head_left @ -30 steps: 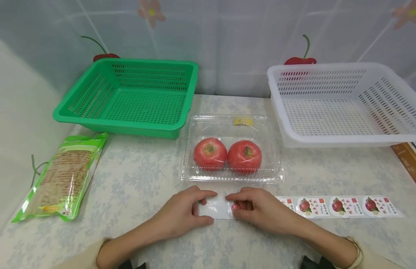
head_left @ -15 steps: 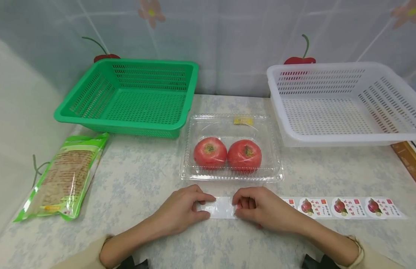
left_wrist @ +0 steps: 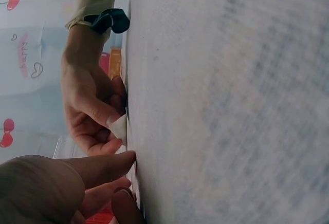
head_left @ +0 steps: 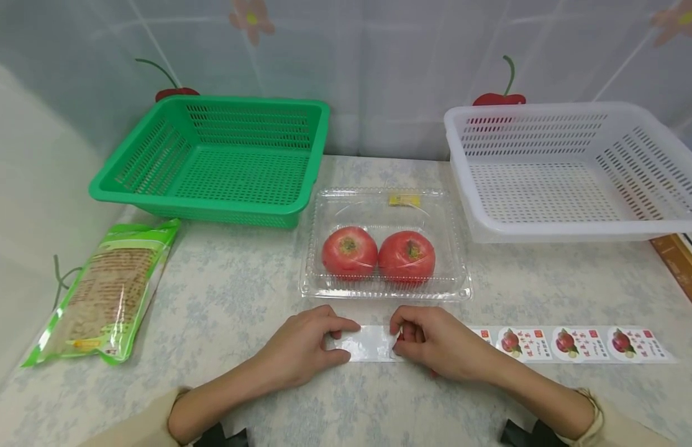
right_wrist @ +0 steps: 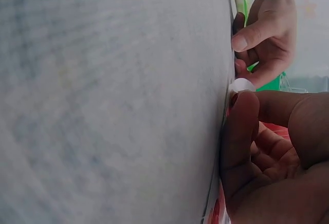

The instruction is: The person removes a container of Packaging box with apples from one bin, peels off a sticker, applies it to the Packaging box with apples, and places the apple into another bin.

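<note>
A strip of round fruit-printed stickers [head_left: 519,346] lies along the table in the head view. Its left end is bare glossy backing [head_left: 371,344]. My left hand [head_left: 305,347] presses that end down with its thumb and fingers, which are fairly straight. At the right side of the bare part, my right hand [head_left: 435,341] pinches a sticker by its edge. That sticker [left_wrist: 119,129] shows in the left wrist view as a pale flap lifted between thumb and fingertip. The right wrist view has its white curl [right_wrist: 242,84] at the fingertips. Part of the strip is hidden under my right hand.
Behind the hands is a closed clear plastic box [head_left: 452,261] with two red fruits [head_left: 350,253] inside. A green basket [head_left: 240,214] stands back left and a white basket [head_left: 575,233] back right. A green-edged food bag [head_left: 108,292] lies at the left.
My right hand has moved slightly right, lifting the sticker back and baring more of the glossy backing. The strip has shifted a little to the right. My left hand has hardly moved.
</note>
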Demonstrator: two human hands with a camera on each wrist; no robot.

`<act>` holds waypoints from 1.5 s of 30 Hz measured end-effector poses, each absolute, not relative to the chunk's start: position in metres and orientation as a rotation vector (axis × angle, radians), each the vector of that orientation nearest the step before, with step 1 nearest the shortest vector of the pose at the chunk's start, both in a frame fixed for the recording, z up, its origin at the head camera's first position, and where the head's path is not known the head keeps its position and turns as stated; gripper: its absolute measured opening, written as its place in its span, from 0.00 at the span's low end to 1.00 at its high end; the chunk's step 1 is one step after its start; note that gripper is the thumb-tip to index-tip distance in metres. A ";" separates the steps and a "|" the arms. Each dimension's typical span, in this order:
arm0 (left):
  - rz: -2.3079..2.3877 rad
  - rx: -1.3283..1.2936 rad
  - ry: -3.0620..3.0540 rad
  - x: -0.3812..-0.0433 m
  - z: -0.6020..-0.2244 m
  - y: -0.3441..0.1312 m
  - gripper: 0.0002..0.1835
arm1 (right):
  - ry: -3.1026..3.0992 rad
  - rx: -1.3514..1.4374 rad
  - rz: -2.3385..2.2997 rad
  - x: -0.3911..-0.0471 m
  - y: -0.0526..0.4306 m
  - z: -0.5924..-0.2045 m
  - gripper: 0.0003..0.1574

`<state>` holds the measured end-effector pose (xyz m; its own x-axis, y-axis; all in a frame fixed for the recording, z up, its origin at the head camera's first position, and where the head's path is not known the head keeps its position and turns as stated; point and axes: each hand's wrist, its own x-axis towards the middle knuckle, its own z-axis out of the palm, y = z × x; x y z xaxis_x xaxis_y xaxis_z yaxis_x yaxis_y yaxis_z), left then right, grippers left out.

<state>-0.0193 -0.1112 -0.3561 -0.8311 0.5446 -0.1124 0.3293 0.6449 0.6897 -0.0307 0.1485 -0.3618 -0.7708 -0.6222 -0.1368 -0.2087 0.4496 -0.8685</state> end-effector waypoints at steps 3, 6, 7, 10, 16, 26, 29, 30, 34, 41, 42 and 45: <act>0.970 0.692 2.566 -0.019 -0.356 -0.111 0.18 | 2.266 -0.699 -1.272 -0.031 0.149 -0.362 0.09; 0.970 0.683 2.572 -0.020 -0.357 -0.110 0.18 | 2.287 -0.719 -1.285 -0.030 0.150 -0.361 0.09; 0.972 0.681 2.572 -0.020 -0.356 -0.110 0.18 | 2.289 -0.721 -1.295 -0.030 0.150 -0.361 0.08; 0.983 0.677 2.565 -0.020 -0.356 -0.110 0.18 | 2.274 -0.706 -1.335 -0.028 0.152 -0.359 0.07; 0.991 0.665 2.556 -0.020 -0.356 -0.111 0.18 | 2.240 -0.631 -1.348 -0.022 0.153 -0.356 0.05; 0.984 0.669 2.567 -0.019 -0.356 -0.111 0.18 | 2.271 -0.690 -1.313 -0.020 0.160 -0.355 0.11; 0.984 0.673 2.566 -0.019 -0.356 -0.110 0.17 | 2.276 -0.699 -1.295 -0.024 0.161 -0.358 0.18; 0.985 0.675 2.565 -0.019 -0.356 -0.110 0.17 | 2.279 -0.704 -1.289 -0.024 0.161 -0.358 0.21; 0.988 0.681 2.563 -0.020 -0.356 -0.110 0.17 | 2.278 -0.705 -1.247 -0.027 0.162 -0.358 0.26; 0.991 0.681 2.562 -0.020 -0.356 -0.110 0.17 | 2.287 -0.731 -1.205 -0.030 0.160 -0.356 0.14; 0.990 0.679 2.562 -0.020 -0.356 -0.110 0.17 | 2.292 -0.730 -1.207 -0.030 0.160 -0.356 0.12; 0.986 0.674 2.560 -0.019 -0.356 -0.110 0.17 | 2.292 -0.735 -1.252 -0.029 0.161 -0.357 0.10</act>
<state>-0.0194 -0.1105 -0.3564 -0.8392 0.5305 -0.1201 0.3127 0.6512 0.6914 -0.0293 0.1609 -0.3571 -0.7696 -0.6286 -0.1122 -0.2452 0.4532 -0.8570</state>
